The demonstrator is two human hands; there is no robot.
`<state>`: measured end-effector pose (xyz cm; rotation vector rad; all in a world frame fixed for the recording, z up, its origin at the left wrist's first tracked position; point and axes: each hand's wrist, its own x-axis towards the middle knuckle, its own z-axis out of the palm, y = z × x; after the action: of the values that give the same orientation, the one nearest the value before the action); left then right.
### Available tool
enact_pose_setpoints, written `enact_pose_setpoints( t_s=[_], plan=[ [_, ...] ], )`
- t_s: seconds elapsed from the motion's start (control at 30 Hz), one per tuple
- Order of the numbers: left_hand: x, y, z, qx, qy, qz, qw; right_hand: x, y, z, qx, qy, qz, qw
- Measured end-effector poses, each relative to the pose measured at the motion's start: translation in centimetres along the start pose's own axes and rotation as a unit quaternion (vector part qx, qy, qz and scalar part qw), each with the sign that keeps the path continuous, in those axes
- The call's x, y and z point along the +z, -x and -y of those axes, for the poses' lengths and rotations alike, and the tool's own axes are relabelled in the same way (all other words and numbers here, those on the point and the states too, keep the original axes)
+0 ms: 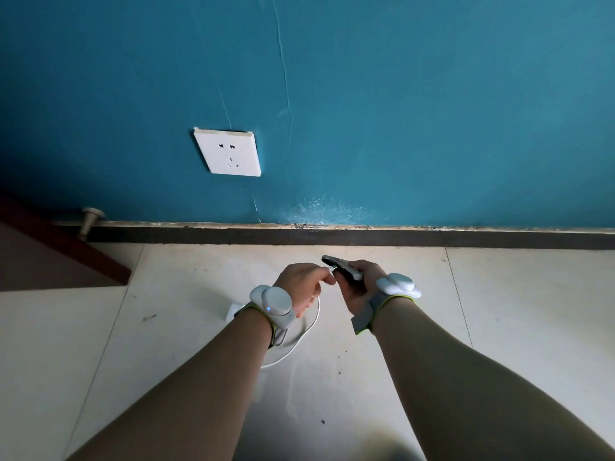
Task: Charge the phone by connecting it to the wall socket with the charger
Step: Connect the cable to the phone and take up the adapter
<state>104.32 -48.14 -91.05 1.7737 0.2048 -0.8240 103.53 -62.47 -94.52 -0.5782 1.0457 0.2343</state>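
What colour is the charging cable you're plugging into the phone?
White. The cable loops on the floor below the left hand; the head view, the only one, shows it.

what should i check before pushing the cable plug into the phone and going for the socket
1. Phone held firm in the right hand: ok.
2. Cable plug pinched by the left hand and right at the phone's end: ok.
3. Plug seated in the port: cannot tell, too small to see.
4. White cable free, looping on the floor under the left wrist: ok.
5. Charger brick in the wall socket: not ok, it lies on the floor tile and the socket holes are bare.
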Motion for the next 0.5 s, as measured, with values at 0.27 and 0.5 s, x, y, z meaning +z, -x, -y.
enact_pose_setpoints(
  t_s=[0.27,0.5],
  plan=[
    [1.1,0.5,-0.4,0.037,0.035,-0.033,0.998,0.4,0.9,0.3,0.0,0.007,0.011,1.0],
    [1.0,0.3,-0.2,0.031,0.069,-0.019,0.997,0.8,1.3,0.5,-0.004,-0.001,0.013,1.0]
  ],
)
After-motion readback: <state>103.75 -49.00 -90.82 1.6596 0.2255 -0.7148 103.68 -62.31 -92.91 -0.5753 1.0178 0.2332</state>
